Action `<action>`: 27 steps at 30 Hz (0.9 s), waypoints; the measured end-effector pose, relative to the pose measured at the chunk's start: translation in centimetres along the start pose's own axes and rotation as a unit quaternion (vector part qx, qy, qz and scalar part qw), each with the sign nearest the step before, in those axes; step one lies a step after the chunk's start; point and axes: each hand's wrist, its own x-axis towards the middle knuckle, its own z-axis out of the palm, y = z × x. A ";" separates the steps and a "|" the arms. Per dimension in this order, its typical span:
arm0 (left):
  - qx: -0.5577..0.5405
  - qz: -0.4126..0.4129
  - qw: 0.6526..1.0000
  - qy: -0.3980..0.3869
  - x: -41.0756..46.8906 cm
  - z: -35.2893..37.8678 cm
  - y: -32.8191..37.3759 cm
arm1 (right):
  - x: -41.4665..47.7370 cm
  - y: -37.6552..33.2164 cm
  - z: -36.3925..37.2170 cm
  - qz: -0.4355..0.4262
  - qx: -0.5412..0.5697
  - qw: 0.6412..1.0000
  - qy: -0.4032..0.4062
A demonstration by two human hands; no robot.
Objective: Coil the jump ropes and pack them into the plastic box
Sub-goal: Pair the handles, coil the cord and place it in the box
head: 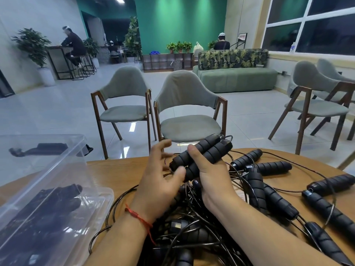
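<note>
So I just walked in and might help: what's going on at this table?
A person is packing jump ropes. Their right grip holds two black foam handles together above the wooden table; the left grip is open beside them, thumb by the handle ends. A tangled pile of ropes lies loose on it, and the clear plastic box on the left already has some inside.

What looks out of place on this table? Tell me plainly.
The black cords lie in a tangled heap on the table, crossing one another, with loose handles scattered to the right. Nothing looks broken or spilled.
</note>
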 end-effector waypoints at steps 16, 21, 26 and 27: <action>0.287 0.079 0.954 0.043 0.0 1.4 -1.1 | -0.4 -1.3 0.8 -0.054 -0.011 0.998 0.005; 0.331 0.088 0.939 0.045 0.0 1.4 -1.0 | -0.3 -1.2 0.6 -0.049 -0.022 0.998 0.021; 0.413 0.098 0.904 0.057 0.0 1.6 -1.0 | -0.1 -1.1 0.6 -0.091 -0.051 0.994 0.022; 0.424 0.102 0.898 0.057 0.0 1.7 -1.0 | -0.2 -1.1 0.7 -0.091 -0.052 0.994 0.025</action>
